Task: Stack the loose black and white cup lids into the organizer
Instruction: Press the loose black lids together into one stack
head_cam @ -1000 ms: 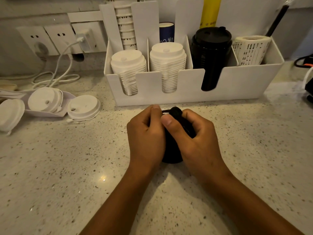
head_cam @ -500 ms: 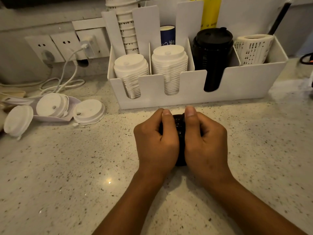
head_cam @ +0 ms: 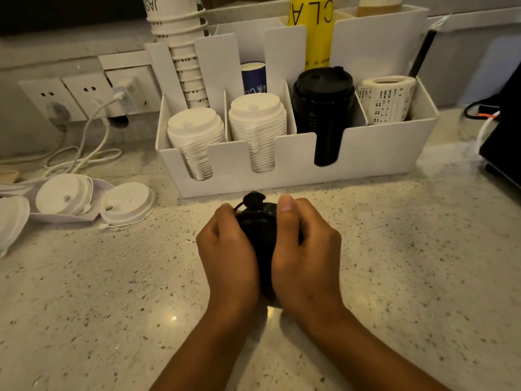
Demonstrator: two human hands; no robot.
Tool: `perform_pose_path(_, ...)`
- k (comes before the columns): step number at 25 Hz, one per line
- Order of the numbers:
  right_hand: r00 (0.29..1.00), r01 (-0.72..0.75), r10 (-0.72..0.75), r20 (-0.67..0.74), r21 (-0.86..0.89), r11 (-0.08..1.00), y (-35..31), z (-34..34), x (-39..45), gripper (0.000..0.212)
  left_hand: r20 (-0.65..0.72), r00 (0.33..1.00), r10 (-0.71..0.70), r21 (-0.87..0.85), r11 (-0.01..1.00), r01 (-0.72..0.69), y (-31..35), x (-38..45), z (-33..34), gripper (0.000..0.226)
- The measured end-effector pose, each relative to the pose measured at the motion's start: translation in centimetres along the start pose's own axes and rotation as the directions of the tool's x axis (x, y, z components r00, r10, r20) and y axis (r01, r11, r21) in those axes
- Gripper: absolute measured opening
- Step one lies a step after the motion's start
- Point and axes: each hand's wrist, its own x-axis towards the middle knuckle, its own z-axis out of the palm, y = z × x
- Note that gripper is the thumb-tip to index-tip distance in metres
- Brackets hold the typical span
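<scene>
A stack of black lids (head_cam: 260, 221) rests on the counter just in front of the white organizer (head_cam: 375, 153). My left hand (head_cam: 229, 252) grips its left side and my right hand (head_cam: 306, 249) its right side; most of the stack is hidden between them. The organizer holds two stacks of white lids (head_cam: 196, 131) (head_cam: 256, 119) and one stack of black lids (head_cam: 324, 94). Loose white lids (head_cam: 128, 200) (head_cam: 63, 194) (head_cam: 11, 218) lie on the counter at the left.
A roll of labels (head_cam: 387, 98) fills the organizer's right compartment. Paper cups (head_cam: 180, 46) and a yellow bottle (head_cam: 315, 32) stand behind it. Wall sockets (head_cam: 70, 94) and white cables (head_cam: 84, 153) are at the back left. A dark device (head_cam: 504, 131) sits at the right edge.
The view has risen, showing more of the organizer. My hands have spread slightly on the black lid stack, uncovering its top and tab. The stack stays on the counter.
</scene>
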Motion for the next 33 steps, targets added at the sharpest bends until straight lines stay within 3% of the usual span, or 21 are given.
perform_pose_path(6,0.967,-0.229,0.227,-0.111,-0.002,0.973,0.1,-1.4,2.2,0.057,0.087,0.994,0.064,-0.027,0.998,-0.062,-0.3,-1.2,1.1,0.035)
perform_pose_path(11,0.794,-0.538,0.591,-0.147,0.285,0.793,-0.2,-2.5,4.0,0.05,0.302,0.929,0.214,0.15,0.952,-0.268,-0.8,-2.0,1.2,0.048)
perform_pose_path(13,0.731,-0.57,0.669,-0.133,0.419,0.707,0.3,-3.1,4.6,0.046,0.415,0.887,0.203,0.223,0.923,-0.315,-1.2,-1.9,1.1,0.042)
perform_pose_path(16,0.695,-0.563,0.706,-0.133,0.509,0.651,0.7,-3.4,5.0,0.042,0.544,0.825,0.152,0.262,0.903,-0.339,-1.3,-1.6,0.9,0.041)
perform_pose_path(22,0.723,-0.566,0.688,-0.065,0.515,0.643,0.1,-3.6,4.9,0.049,0.585,0.802,0.119,0.166,0.951,-0.262,-0.8,-1.5,0.6,0.036)
perform_pose_path(25,0.788,-0.527,0.606,-0.107,0.39,0.755,-0.3,-3.5,4.9,0.055,0.582,0.806,0.104,0.149,0.962,-0.231,-0.9,-1.1,0.4,0.032)
perform_pose_path(28,0.887,-0.416,0.447,-0.114,0.223,0.882,-0.6,-3.2,4.5,0.058,0.52,0.852,0.055,0.002,0.998,-0.066,-0.9,-0.4,-0.1,0.035)
perform_pose_path(30,0.925,-0.357,0.375,-0.057,0.202,0.912,-0.4,-3.1,4.1,0.052,0.477,0.879,0.009,-0.096,0.994,0.042,-0.8,0.1,-0.2,0.036)
perform_pose_path(33,0.926,-0.376,0.353,0.135,0.241,0.895,0.0,-3.5,3.7,0.049,0.463,0.886,-0.042,-0.13,0.985,0.115,-0.3,0.7,-0.2,0.038)
